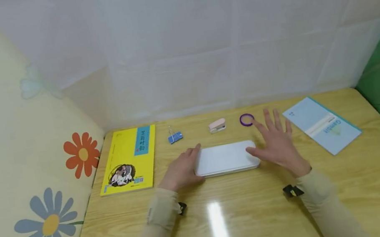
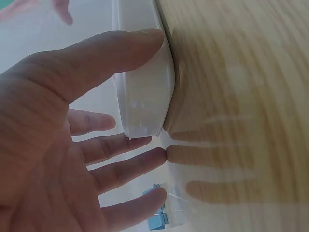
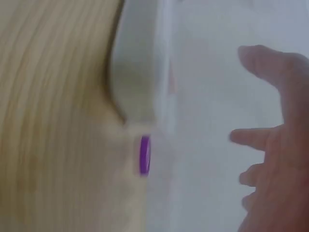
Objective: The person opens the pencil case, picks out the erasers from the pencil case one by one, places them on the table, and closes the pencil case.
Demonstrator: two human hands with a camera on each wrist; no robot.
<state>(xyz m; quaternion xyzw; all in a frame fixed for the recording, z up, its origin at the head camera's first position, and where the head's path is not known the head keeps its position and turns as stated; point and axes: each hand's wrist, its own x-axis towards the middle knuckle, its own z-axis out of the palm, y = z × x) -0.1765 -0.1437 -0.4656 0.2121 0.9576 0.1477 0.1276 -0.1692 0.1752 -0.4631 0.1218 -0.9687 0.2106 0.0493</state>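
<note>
A flat white box (image 1: pixel 226 158) with rounded corners lies lengthwise on the table. My left hand (image 1: pixel 183 169) holds its left end, thumb along the near side and fingers round the far side. In the left wrist view, the thumb (image 2: pixel 130 48) lies against the wall of the box (image 2: pixel 145 96). Spread wide, my right hand (image 1: pixel 277 143) hovers by the right end, its thumb over the box's corner. The right wrist view shows that hand (image 3: pixel 280 130) raised apart from the box (image 3: pixel 135 63).
Behind the box are a blue binder clip (image 1: pixel 175 137), a small pink-and-white stapler (image 1: pixel 217 125) and a purple ring (image 1: pixel 246 120). A yellow book (image 1: pixel 128 159) lies at the left, a light blue notebook (image 1: pixel 321 125) at the right. A white curtain (image 1: pixel 200 49) hangs behind the table (image 1: pixel 260 216).
</note>
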